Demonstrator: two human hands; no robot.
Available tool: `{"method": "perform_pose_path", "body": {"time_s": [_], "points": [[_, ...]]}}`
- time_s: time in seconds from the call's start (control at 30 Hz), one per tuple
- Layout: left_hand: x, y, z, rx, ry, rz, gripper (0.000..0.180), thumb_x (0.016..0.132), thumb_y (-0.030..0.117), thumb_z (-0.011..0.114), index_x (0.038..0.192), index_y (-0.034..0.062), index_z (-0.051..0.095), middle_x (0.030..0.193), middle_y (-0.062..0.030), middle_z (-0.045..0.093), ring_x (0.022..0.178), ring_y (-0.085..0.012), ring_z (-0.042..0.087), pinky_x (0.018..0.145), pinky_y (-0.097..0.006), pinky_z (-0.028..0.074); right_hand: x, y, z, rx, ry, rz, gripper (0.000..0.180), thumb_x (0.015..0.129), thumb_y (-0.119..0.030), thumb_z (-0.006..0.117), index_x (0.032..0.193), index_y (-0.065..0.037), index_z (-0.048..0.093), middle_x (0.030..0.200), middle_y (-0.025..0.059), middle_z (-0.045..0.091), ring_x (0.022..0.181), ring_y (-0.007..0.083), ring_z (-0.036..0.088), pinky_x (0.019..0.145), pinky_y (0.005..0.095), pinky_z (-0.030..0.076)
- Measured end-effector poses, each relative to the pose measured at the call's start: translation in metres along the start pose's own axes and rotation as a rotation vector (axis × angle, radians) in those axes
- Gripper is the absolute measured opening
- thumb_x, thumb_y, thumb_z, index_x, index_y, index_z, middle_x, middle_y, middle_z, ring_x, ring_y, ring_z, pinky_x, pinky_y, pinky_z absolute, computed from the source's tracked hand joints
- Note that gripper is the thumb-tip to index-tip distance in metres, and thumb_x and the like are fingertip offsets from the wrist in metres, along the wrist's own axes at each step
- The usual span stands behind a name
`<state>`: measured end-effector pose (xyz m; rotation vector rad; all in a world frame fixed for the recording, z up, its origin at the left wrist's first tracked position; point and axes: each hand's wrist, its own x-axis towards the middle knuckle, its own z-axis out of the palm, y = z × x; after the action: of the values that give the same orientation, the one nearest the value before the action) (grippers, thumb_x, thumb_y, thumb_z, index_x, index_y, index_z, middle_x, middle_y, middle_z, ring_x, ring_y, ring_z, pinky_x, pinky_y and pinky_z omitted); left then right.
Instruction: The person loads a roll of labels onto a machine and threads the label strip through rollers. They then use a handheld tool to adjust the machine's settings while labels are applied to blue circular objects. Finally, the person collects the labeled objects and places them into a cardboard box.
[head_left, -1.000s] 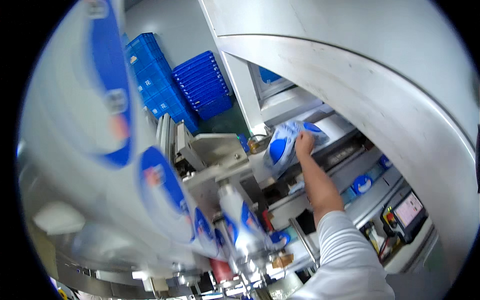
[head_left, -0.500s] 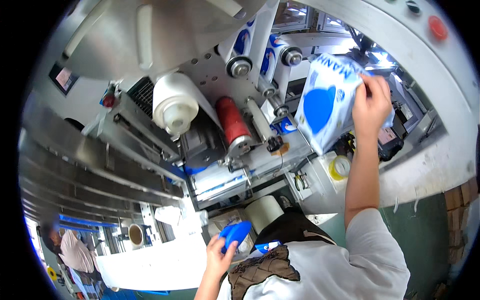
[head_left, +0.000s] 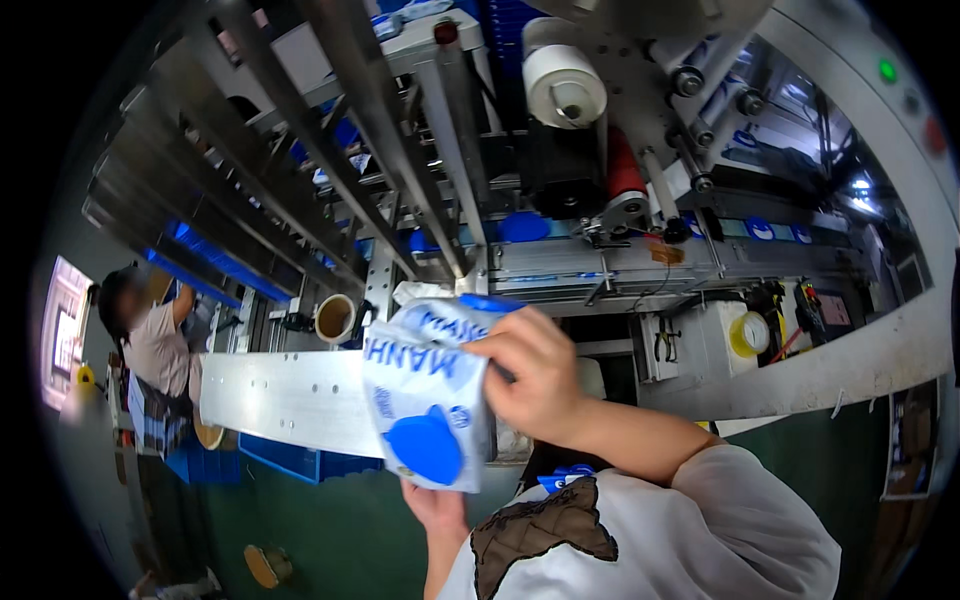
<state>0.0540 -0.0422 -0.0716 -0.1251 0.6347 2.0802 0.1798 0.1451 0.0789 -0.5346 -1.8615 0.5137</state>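
Observation:
A white plastic bag (head_left: 402, 402) with blue lettering and a large blue shape hangs upright in front of me, left of centre. My right hand (head_left: 532, 375) is closed, pinching the bag's right side near its top. Behind the bag's lower edge is my left hand (head_left: 437, 507); its fingers are hidden by the bag, so whether it grips anything does not show. A blue flat piece (head_left: 490, 302) shows just above my right hand, at the bag's top.
A machine stands ahead, with metal bars (head_left: 290, 130), a white roll (head_left: 565, 90) and a red roller (head_left: 624, 165). Below the bars runs a metal ledge (head_left: 290, 395). Yellow tape (head_left: 748, 334) and pliers (head_left: 664, 342) are at right. Another person (head_left: 150, 335) works at far left.
My right hand has brought the bag from the machine opening at right to left of centre. The blue flat pieces seen in my left hand earlier no longer show there. My view has turned left.

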Motion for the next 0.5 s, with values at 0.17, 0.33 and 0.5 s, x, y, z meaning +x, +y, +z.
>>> {"method": "perform_pose_path", "body": {"time_s": [0.17,0.33,0.5], "points": [[-0.032,0.075,0.007,-0.38,0.328,0.221,0.047,0.091,0.02,0.041,0.13,-0.0043,0.038,0.138,-0.0186,0.036,0.127,-0.0343,0.034,0.107,-0.052,0.022,-0.036,-0.021,0.057,0.086,-0.201,-0.3,0.019,0.063,-0.006,0.063,0.082,-0.003,0.062,0.076,0.0069,0.055,0.07,0.0245,0.053,0.06,0.0333,0.046],[-0.043,0.109,-0.088,0.246,0.213,0.238,0.05,0.088,0.019,0.049,0.131,-0.0052,0.037,0.134,-0.0194,0.04,0.122,-0.0322,0.04,0.105,-0.047,0.029,-0.08,-0.035,0.074,0.13,-0.424,-0.282,0.011,0.065,-0.013,0.061,0.07,-0.005,0.055,0.073,0.0037,0.049,0.072,0.0188,0.049,0.05,0.0272,0.043],[-0.061,0.081,-0.041,0.985,0.351,0.498,0.049,0.087,0.016,0.054,0.127,-0.0077,0.038,0.126,-0.0204,0.045,0.11,-0.028,0.048,0.099,-0.039,0.035,-0.135,-0.016,0.114,0.243,-0.442,-0.486,0.012,0.062,-0.015,0.057,0.067,-0.005,0.05,0.072,0.0064,0.047,0.073,0.0215,0.049,0.046,0.0296,0.042]]}}
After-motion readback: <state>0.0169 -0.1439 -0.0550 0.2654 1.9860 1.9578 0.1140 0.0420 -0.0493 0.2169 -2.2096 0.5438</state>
